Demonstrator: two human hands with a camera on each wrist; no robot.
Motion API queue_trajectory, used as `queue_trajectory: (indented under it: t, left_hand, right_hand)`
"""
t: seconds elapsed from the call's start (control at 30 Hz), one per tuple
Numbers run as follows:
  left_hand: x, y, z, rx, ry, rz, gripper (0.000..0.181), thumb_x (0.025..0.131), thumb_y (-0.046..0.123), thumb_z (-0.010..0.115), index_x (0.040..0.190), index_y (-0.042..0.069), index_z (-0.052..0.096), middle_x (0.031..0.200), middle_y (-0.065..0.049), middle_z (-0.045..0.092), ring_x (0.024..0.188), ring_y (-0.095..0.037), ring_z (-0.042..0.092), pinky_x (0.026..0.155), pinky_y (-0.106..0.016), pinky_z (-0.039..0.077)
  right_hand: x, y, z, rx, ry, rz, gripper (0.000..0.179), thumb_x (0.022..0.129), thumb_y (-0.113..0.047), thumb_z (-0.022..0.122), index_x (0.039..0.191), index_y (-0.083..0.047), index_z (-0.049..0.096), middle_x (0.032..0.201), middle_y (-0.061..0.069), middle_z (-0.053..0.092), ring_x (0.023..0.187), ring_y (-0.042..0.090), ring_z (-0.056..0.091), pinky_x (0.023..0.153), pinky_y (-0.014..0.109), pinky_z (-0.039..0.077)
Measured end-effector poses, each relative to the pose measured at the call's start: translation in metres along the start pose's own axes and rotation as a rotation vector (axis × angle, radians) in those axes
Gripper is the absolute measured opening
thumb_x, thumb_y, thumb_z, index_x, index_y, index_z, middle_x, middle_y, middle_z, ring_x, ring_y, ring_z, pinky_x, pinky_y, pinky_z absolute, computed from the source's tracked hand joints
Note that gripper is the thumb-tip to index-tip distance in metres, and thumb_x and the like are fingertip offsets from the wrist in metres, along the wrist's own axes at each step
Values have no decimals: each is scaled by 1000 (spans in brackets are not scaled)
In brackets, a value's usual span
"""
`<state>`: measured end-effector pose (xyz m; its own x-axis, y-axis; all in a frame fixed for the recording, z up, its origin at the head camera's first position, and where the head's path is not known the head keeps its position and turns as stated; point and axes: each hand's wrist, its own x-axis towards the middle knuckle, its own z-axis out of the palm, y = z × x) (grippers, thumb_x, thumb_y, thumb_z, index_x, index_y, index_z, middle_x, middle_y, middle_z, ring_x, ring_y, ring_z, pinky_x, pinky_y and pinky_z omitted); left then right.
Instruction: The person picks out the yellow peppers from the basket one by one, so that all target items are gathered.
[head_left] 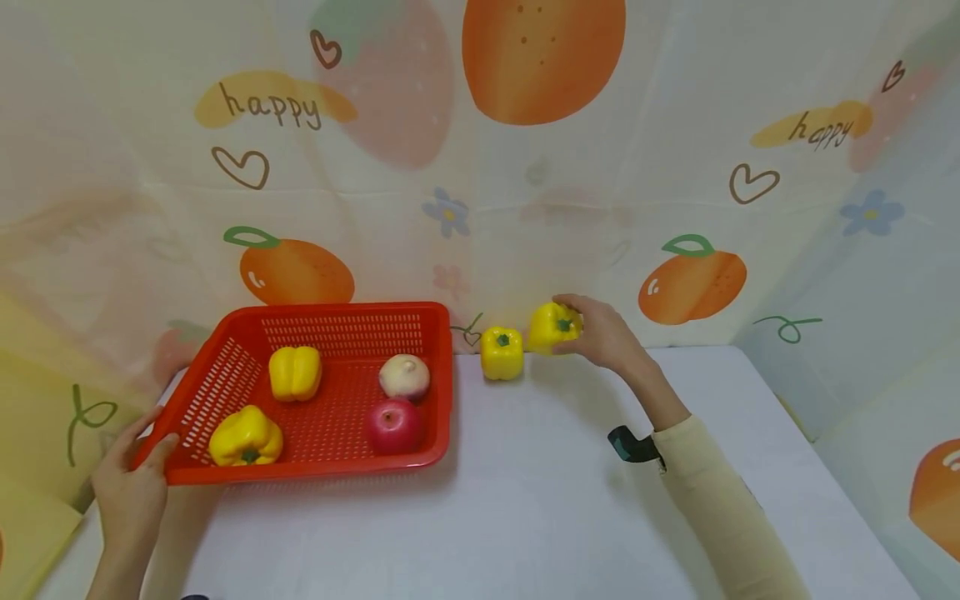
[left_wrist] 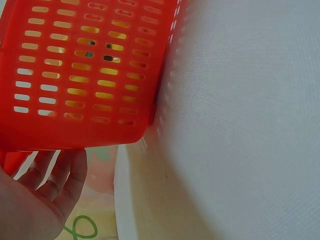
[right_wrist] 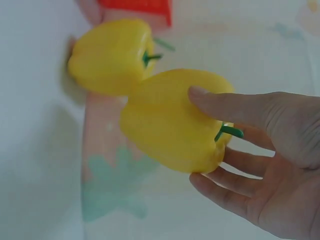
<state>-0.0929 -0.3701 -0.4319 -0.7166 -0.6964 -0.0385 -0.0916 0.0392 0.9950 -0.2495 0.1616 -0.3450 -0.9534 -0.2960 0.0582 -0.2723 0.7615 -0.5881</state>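
In the head view my right hand [head_left: 606, 335] holds a yellow bell pepper [head_left: 550, 327] by its stem end, thumb on one side and fingers on the other, as the right wrist view shows. Just left of it, a second yellow bell pepper [head_left: 502, 354] stands upright on the table. My left hand [head_left: 133, 483] grips the left front corner of a red plastic basket [head_left: 315, 475], its fingers at the rim in the left wrist view. Inside the basket lie two yellow bell peppers [head_left: 295, 373], a pale round vegetable [head_left: 404, 377] with a purplish base, and a dark pink round fruit [head_left: 395, 427].
The basket rests on a white-covered table [head_left: 525, 517]. Behind it hangs a printed cloth [head_left: 525, 167] with fruit, hearts and flowers, meeting the table's back edge. A dark strap-like piece [head_left: 632, 444] juts out by the right sleeve [head_left: 712, 492].
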Motion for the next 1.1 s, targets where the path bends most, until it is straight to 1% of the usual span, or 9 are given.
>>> queue_trajectory:
  t: [0.13,0.23,0.37,0.5,0.77,0.93,1.03,1.1]
  left_hand:
    - [1,-1,0,-17,4,3,43,94,5,63,134,19,62,93,14,58,82,2,54,62,-4,46]
    - [0,-2,1,-30,-1,10,43,93,4,63,133,19,63,92,14,59,82,2,55,62,-5,46]
    - [-1,-1,1,-35,-7,2,43,94,4,63,134,20,63,91,14,59,82,3,55,62,-5,46]
    - [-2,0,0,-39,-11,-6,44,94,5,63,135,19,62,91,15,59,81,3,55,62,-4,46]
    - [-4,1,2,-54,-9,3,43,94,4,63,134,19,63,89,15,60,80,4,56,63,-5,47]
    - [-4,3,2,-21,-2,16,43,94,4,62,134,19,63,89,16,60,80,4,55,63,-4,46]
    - [-3,3,1,5,-1,26,43,94,5,62,134,19,62,89,17,60,81,4,55,63,-4,45]
    - [-2,3,-1,11,-8,26,43,94,5,62,135,19,61,90,17,59,82,4,54,63,-4,45]
  right_hand:
    - [9,17,2,-5,-45,8,70,79,-8,81,140,1,49,141,21,50,124,38,47,107,52,37]
    - [15,27,4,-39,-98,-11,68,77,-5,81,138,3,50,138,22,52,121,38,48,107,53,37]
    - [22,34,9,-73,-176,-38,66,78,-3,80,137,2,51,137,22,52,121,38,48,108,53,37]
    - [28,38,13,-94,-218,-35,64,80,-5,79,137,1,51,138,21,51,124,37,46,109,52,36]
    - [35,37,13,-119,-256,-33,64,81,-4,78,138,1,50,141,21,49,126,38,45,110,53,34]
    - [34,37,11,-112,-272,-29,67,82,-6,78,141,1,47,143,22,46,131,39,41,111,54,31]
    - [33,35,9,-118,-264,-25,69,82,-9,78,142,0,46,145,21,45,132,40,40,111,55,31]
    - [32,31,6,-125,-244,-24,68,82,-10,78,142,-1,47,146,21,45,132,40,41,109,55,33]
